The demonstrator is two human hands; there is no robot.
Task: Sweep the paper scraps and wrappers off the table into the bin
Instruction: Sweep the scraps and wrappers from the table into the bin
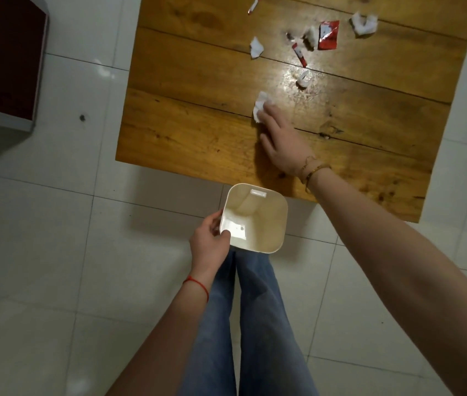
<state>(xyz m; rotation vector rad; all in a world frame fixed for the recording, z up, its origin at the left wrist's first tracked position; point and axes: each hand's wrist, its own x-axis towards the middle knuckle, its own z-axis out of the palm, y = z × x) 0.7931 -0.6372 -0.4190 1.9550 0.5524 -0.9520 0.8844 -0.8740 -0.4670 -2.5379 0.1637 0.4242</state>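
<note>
From my remote screen I saw the right hand [279, 138] lying flat on the wooden worktop [186, 104], fingers straight, its fingertips touching a crumpled white paper scrap [261, 105]. The left hand [209, 247] gripped the near left corner of the cream bin [258, 221], thumb inside the rim, and held it just below the near edge of the worktop, above the tiled floor [55, 224]. The two hands were well apart. Further away on the worktop lay more scraps: a white scrap [256, 47], a red wrapper [328, 35], a thin red and white wrapper strip [299, 54], a small white curl [303, 79] and a bigger white scrap [363, 24] (near the far right edge). Another red and white strip [253, 4] lay at the top of the view.
</note>
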